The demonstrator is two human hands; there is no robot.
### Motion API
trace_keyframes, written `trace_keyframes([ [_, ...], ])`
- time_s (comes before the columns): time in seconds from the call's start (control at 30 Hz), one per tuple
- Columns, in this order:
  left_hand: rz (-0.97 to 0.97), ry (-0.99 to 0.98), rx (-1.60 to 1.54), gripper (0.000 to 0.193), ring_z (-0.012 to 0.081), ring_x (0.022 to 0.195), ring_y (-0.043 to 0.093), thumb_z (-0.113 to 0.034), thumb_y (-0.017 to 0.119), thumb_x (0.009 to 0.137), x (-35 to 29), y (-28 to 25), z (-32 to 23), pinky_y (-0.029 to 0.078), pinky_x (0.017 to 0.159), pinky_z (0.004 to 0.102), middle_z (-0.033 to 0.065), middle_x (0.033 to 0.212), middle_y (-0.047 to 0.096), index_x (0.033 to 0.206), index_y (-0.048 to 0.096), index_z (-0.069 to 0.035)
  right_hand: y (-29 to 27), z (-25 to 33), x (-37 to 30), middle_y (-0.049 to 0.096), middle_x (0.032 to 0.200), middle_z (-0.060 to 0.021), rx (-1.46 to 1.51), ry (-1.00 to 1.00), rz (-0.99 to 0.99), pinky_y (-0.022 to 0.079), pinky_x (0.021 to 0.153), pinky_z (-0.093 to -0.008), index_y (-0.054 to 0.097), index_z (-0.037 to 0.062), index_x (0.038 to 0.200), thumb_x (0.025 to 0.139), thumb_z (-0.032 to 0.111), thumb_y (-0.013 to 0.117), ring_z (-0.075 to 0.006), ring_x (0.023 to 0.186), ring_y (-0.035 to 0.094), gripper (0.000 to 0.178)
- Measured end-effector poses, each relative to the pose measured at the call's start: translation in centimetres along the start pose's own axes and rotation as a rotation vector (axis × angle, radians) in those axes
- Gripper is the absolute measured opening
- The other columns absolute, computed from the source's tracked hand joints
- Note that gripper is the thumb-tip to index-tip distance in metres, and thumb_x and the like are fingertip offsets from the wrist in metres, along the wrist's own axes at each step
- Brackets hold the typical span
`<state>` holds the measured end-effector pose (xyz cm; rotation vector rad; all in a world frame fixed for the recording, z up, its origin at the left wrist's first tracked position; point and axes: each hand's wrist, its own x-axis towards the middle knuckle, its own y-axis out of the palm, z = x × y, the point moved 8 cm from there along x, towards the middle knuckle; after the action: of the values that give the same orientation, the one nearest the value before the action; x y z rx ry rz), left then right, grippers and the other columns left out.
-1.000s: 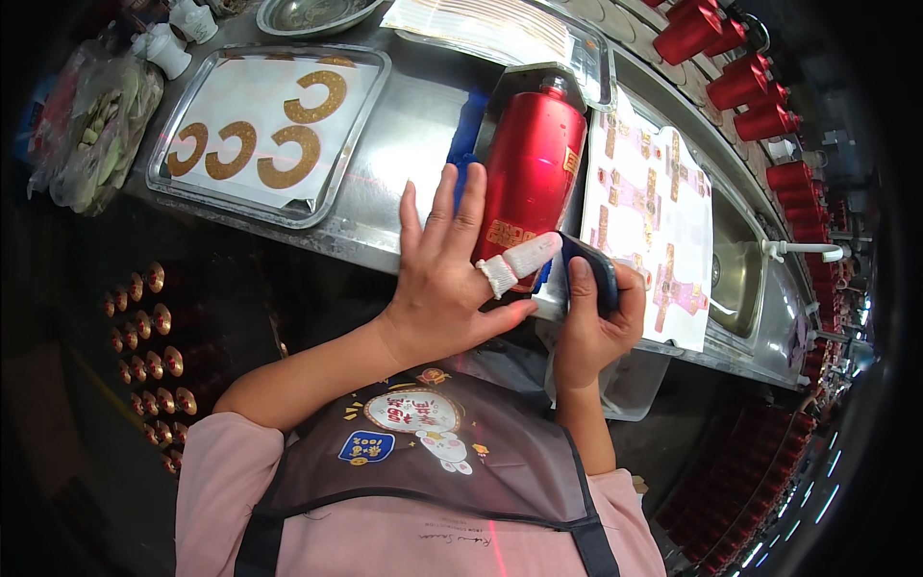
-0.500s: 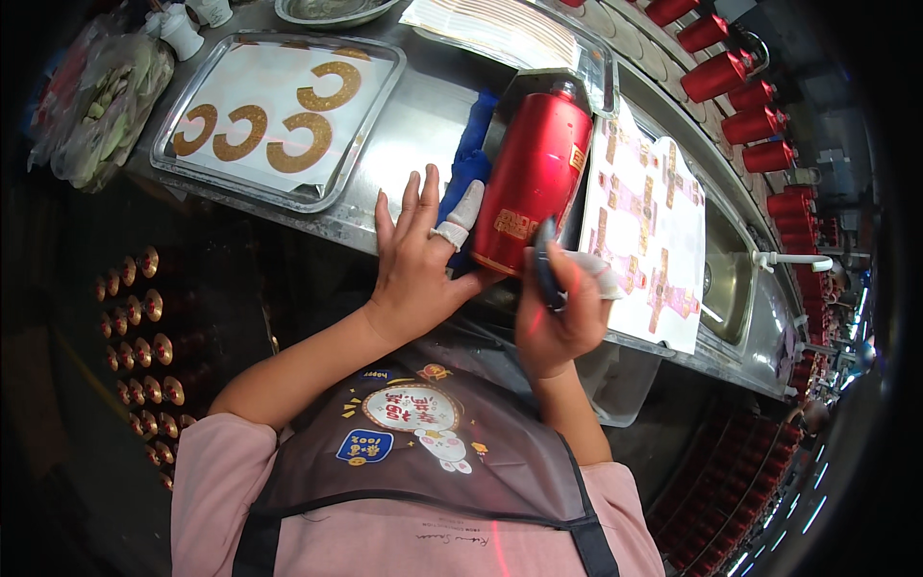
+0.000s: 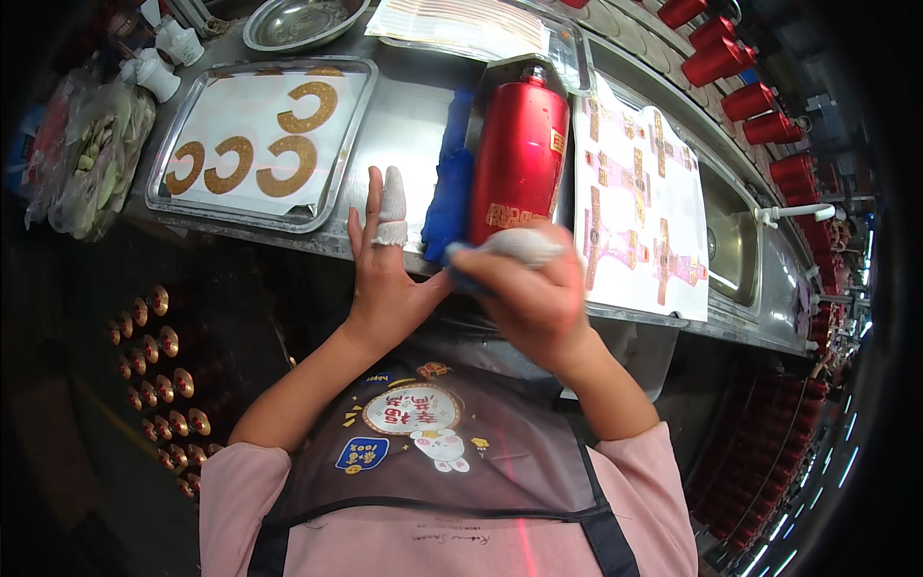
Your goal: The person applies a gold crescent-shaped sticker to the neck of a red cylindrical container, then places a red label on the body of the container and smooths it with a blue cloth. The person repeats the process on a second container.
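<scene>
1. At the middle of the silver-coloured metal counter (image 3: 399, 120), a glossy red bottle with gold markings and a narrow metallic neck (image 3: 514, 154) lay lengthwise, its neck pointing away from the person and its base end toward the body.
2. The right hand (image 3: 538, 293) was the nearer one, over that base end; since it hid the end, contact could not be told.
3. Its fingers were curled around a small dark-blue object (image 3: 468, 280), too blurred to identify.
4. The left hand (image 3: 385, 293) held nothing visible: its fingers were spread, a white fabric sleeve (image 3: 392, 202) covered the index finger, and its thumb pointed toward the blurred object.
5. Along the bottle's left side ran a crumpled blue cloth (image 3: 447, 197); to its right lay a white sheet with pink-and-gold shapes (image 3: 639, 197).
</scene>
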<state>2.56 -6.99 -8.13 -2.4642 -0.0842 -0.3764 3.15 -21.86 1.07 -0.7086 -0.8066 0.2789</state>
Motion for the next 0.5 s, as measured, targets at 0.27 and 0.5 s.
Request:
trace_keyframes([
  [0.27, 0.055, 0.194, -0.042, 0.118, 0.0423, 0.154, 0.023, -0.029, 0.092, 0.068, 1.5, 1.1, -3.5, 0.01, 0.12, 0.0656, 0.0252, 0.169, 0.013, 0.162, 0.024, -0.004, -3.6, -4.1, -7.6, 0.073, 0.092, -0.0107, 0.226, 0.368, -0.291, 0.054, 0.076, -0.0319, 0.074, 0.0018, 0.1, 0.07, -0.013, 0.083, -0.0231, 0.086, 0.069, 0.035],
  [0.5, 0.088, 0.33, 0.034, 0.107, 0.0436, 0.155, 0.02, -0.024, 0.086, 0.073, 2.6, 3.7, -6.2, 0.008, 0.117, 0.0702, 0.0251, 0.169, 0.012, 0.161, 0.028, -0.005, -4.0, -5.9, -8.5, 0.074, 0.096, -0.0095, 0.248, 0.442, -0.369, 0.056, 0.077, -0.0297, 0.074, 0.0011, 0.1, 0.075, -0.011, 0.083, -0.018, 0.085, 0.07, 0.029],
])
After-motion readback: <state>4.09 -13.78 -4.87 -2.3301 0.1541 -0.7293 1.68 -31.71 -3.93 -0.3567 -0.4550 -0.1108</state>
